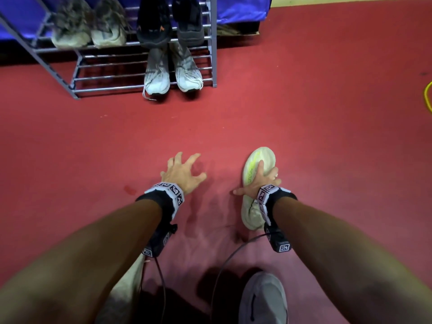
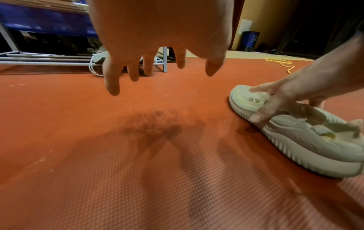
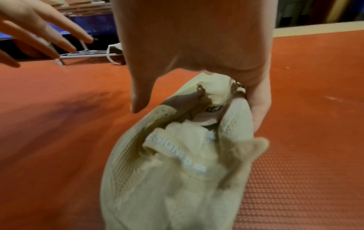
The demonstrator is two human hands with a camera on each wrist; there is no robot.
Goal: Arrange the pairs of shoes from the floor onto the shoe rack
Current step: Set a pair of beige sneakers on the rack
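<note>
A cream knit shoe [image 1: 258, 157] lies on the red floor, toe toward the rack. My right hand [image 1: 257, 181] grips it across the middle, thumb on its left side [image 2: 258, 116] and fingers curled round its right side [image 3: 260, 105]. The shoe's ribbed sole edge [image 2: 307, 157] touches the floor. My left hand [image 1: 184, 169] hovers over bare floor to the left of the shoe, fingers [image 2: 112, 84] spread and holding nothing. The metal shoe rack [image 1: 105, 78] stands ahead. It holds a white pair [image 1: 173, 73] on its low shelf, and a black pair [image 1: 168, 26] and a grey pair [image 1: 88, 31] above.
A grey shoe [image 1: 264, 300] is at the bottom edge, near my body. A yellow cord [image 1: 427, 97] lies at the far right. Blue fabric [image 1: 233, 8] hangs behind the rack. The low shelf's left half [image 1: 105, 69] is bare bars.
</note>
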